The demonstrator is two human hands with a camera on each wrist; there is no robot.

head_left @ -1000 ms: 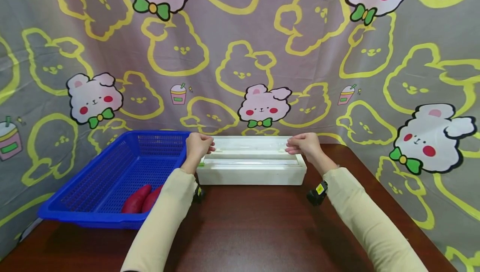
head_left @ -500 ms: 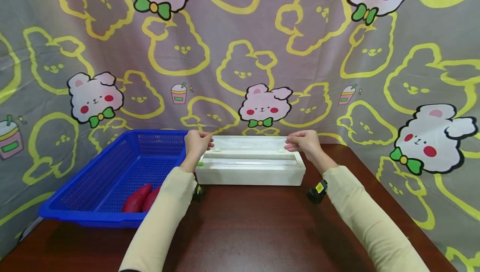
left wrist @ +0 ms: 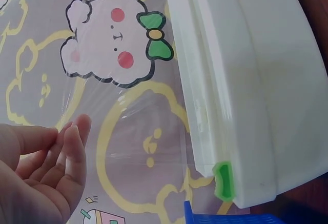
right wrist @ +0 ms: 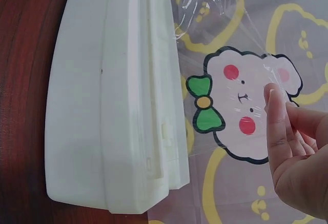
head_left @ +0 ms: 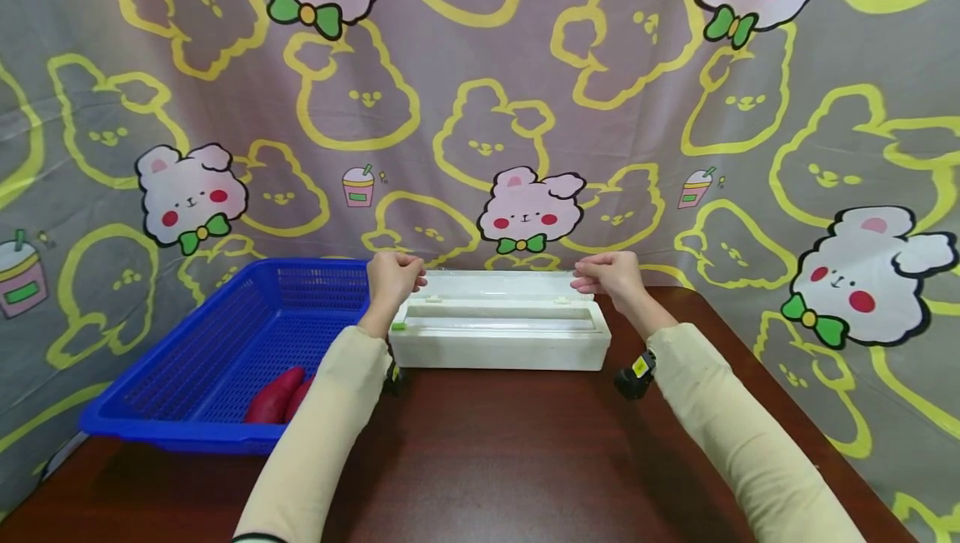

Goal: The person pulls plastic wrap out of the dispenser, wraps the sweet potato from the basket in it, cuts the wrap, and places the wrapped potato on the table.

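Observation:
A sheet of clear cling film (right wrist: 202,1) stretches between my two hands and the white cling film dispenser (head_left: 501,353). At its left corner my left hand (head_left: 392,283) pinches the film between thumb and fingertips. The right hand (head_left: 615,278) pinches the other corner the same way, level with the left. Below and between the hands, the dispenser's lid (head_left: 495,283) stands raised at the back, and a pale film roll (head_left: 498,324) shows in the slot. A green slider (left wrist: 223,181) sits at the dispenser's left end.
Left of the dispenser, a blue plastic basket (head_left: 180,435) holds red sweet potatoes (head_left: 273,396), partly hidden by my left sleeve. Everything stands on a dark brown table (head_left: 517,451). A patterned curtain (head_left: 465,60) hangs close behind.
Both hands have risen a little and moved away from the dispenser, with the film still pinched. The slot and roll show more fully. The basket has not moved.

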